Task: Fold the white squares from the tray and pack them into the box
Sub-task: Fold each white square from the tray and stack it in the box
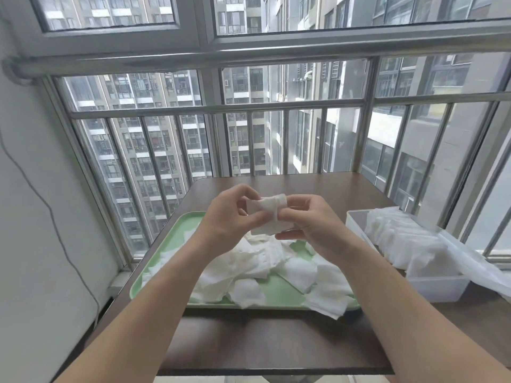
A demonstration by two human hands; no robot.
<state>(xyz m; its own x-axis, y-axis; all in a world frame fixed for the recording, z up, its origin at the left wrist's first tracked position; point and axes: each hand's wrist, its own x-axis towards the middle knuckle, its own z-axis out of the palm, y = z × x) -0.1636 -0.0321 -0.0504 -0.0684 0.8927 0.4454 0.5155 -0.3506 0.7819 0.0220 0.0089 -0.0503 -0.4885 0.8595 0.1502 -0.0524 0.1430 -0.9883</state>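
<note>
A light green tray lies on the table with a loose heap of white squares spread over its middle and right side. Above the tray I hold one white square between both hands, partly folded, with a crease running down its middle. My left hand pinches its left side and my right hand pinches its right side. To the right stands a clear plastic box with folded white squares packed inside.
The dark brown table ends at a front edge close to me. A metal window railing runs behind it. A clear plastic sheet or lid drapes off the box's right side. A white wall with a cable is on the left.
</note>
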